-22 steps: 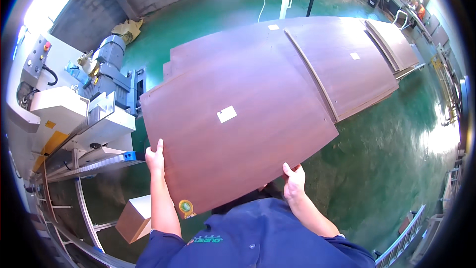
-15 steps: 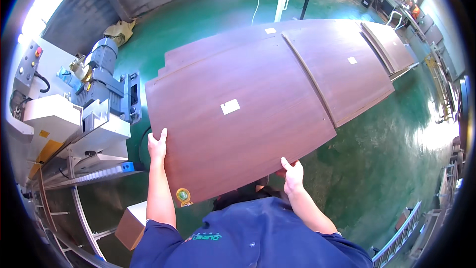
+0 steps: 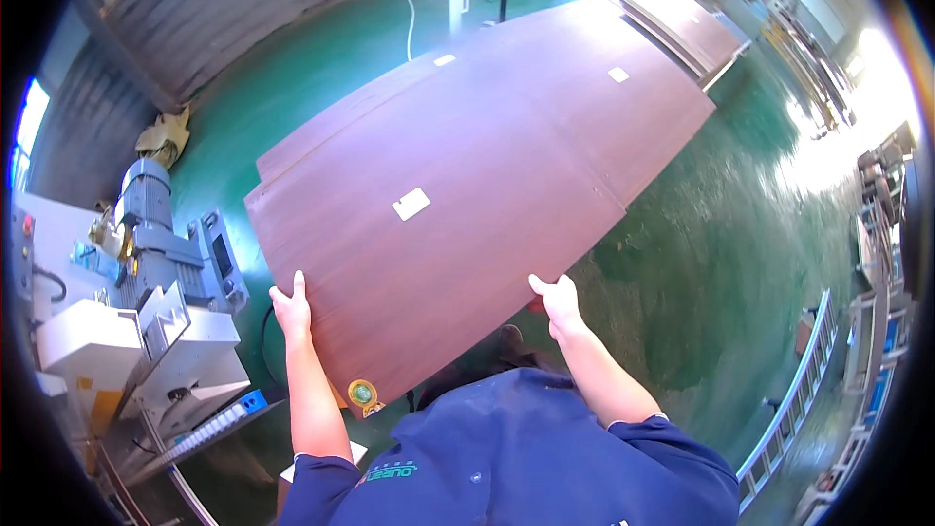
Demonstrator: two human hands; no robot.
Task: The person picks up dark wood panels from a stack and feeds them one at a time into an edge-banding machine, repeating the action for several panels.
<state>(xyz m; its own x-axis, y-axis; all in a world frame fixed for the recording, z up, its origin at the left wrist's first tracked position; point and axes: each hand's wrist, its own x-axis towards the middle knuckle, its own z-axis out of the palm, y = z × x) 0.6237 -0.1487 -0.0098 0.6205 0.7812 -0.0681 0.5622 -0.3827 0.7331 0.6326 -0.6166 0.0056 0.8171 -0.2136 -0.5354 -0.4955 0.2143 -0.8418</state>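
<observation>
Brown panel (image 3: pixel 438 263) lay at twelve o'clock, long axis toward two, left hand (image 3: pixel 292 309) gripping its eight-o'clock edge, right hand (image 3: pixel 558 304) its four-o'clock edge; both touching, neither nearer.

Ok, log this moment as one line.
left hand: holds brown panel at left edge | right hand: holds its lower-right edge | panel: white label on face, round sticker at near corner

dark blue shirt (image 3: pixel 545 453), short sleeves (image 3: pixel 693 463), green chest lettering (image 3: pixel 392 473), pale button (image 3: pixel 475 477)
</observation>
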